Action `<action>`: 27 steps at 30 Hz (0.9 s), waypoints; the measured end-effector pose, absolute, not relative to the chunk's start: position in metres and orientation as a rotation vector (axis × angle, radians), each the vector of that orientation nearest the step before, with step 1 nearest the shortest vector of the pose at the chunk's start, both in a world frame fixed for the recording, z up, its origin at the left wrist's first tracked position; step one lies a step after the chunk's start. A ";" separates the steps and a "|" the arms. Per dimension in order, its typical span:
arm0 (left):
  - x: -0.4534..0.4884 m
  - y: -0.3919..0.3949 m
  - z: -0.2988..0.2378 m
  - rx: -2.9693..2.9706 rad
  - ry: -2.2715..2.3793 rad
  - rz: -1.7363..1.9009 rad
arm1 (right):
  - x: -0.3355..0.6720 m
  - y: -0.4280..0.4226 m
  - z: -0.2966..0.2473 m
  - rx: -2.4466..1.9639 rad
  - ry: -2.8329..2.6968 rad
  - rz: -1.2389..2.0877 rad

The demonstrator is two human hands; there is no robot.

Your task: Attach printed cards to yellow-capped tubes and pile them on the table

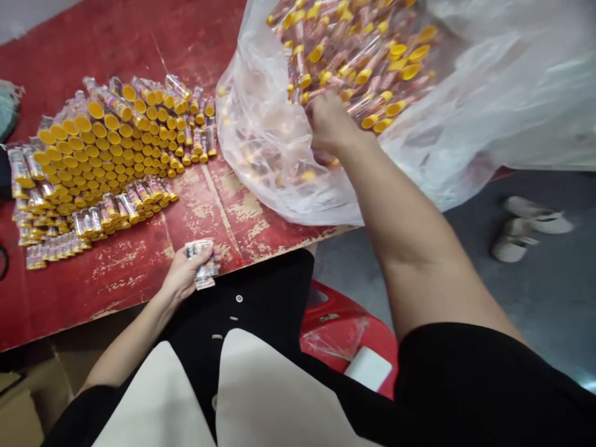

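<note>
R hand (330, 121) in clear plastic bag (274, 143), fingers buried among bag's many yellow-capped tubes (354, 68), grip can't tell. L hand (189, 276) curled, mostly shut on small bunch of wrapped tubes (202, 267) at table edge. Big stacked tube pile (112, 143) on worn red table (223, 217), ahead of L hand.

Single camera, worn on the person's head, faces forward and down over a black-and-cream top (261, 385) onto a chipped red wooden table (209, 217), near enough that the person's bare forearms (410, 211) cross the frame.
</note>
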State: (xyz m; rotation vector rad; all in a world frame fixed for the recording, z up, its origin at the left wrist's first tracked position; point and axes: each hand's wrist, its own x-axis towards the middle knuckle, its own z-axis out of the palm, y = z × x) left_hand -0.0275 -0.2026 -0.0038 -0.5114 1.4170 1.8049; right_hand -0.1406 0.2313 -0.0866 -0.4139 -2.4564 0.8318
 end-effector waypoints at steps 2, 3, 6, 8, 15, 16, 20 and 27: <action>-0.029 -0.185 -0.008 -0.500 1.342 1.842 | -0.113 0.224 -0.077 -0.475 -2.350 1.018; -0.031 -0.175 -0.009 -0.482 1.304 1.876 | -0.097 0.216 -0.072 -0.482 -2.241 1.158; -0.036 -0.145 -0.013 -0.436 1.183 1.982 | -0.050 0.170 -0.067 -0.382 -1.927 1.557; -0.038 -0.127 -0.021 -0.442 1.160 2.036 | -0.028 0.125 -0.076 -0.341 -1.877 1.592; -0.045 -0.067 -0.078 -0.503 1.413 2.375 | -0.037 0.020 -0.113 -0.582 -2.351 0.714; -0.047 -0.066 -0.084 -0.474 1.441 2.460 | -0.040 0.018 -0.113 -0.628 -2.311 0.681; -0.061 -0.091 -0.090 -0.376 1.600 2.491 | -0.025 0.008 -0.108 -0.693 -2.118 0.758; -0.135 -0.044 -0.040 0.826 2.272 1.854 | 0.024 -0.019 -0.096 -0.369 -2.614 0.835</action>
